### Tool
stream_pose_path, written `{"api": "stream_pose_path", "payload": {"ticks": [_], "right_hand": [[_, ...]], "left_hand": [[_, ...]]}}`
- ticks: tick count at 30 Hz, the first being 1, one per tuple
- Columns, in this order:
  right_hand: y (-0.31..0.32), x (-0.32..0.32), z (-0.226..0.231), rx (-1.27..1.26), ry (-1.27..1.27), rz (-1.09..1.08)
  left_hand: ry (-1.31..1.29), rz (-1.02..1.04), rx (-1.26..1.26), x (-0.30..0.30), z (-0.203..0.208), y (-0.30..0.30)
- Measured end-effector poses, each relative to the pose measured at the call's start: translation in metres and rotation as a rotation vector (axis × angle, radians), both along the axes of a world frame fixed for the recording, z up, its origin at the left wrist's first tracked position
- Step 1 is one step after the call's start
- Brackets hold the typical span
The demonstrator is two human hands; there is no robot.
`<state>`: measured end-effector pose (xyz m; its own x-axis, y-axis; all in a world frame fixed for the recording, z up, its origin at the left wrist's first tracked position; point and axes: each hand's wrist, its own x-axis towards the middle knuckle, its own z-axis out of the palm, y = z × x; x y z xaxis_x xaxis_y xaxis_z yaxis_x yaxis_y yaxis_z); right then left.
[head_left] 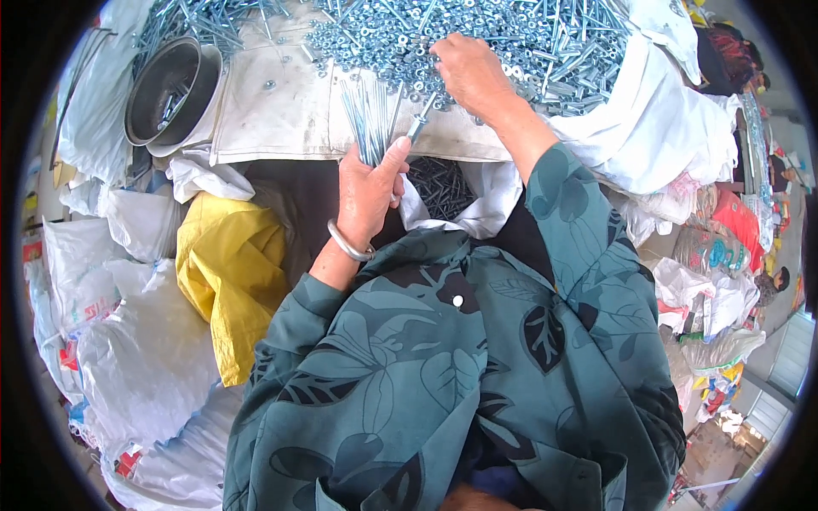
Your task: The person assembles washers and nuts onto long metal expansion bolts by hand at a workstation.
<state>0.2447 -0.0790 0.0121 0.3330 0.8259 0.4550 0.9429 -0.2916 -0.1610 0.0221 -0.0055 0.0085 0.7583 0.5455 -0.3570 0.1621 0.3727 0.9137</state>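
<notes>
My left hand [368, 180] is closed around a bundle of long, thin metal rods [368, 119], which point up and away from me. Between its thumb and fingers a bolt with a thicker sleeve [419, 121] also sticks out, tilted to the right. Over the table, my right hand [473, 75] reaches into the heap of nuts [400, 41], with its fingers bent down and drawn together at the heap's near side. Whatever lies between those fingertips is hidden.
A dark round pan [136, 115] with a few bolts stands at the left of the cloth-covered table [256, 111]. More rods [200, 25] lie behind it. Below the table edge, a white sack [498, 200] holds dark screws [439, 189]. A yellow sack [226, 272] and white bags [145, 349] crowd my left.
</notes>
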Motion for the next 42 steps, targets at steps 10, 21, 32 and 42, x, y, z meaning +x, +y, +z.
{"api": "stream_pose_path", "payload": {"ticks": [10,21,32,42], "right_hand": [[-0.002,0.012,0.005,-0.027,0.172,-0.047],[-0.039,-0.064,0.048,0.28,0.586,0.1],[-0.045,-0.083,0.038,0.433,0.394,0.06],[-0.029,-0.09,0.022,0.838,1.581,-0.021]], "left_hand": [[-0.013,0.0,-0.013,0.004,-0.002,0.008],[-0.083,-0.022,-0.024,0.005,0.003,-0.003],[-0.069,0.006,-0.016,0.006,0.002,-0.011],[-0.11,0.027,-0.068,0.015,-0.001,-0.013]]}}
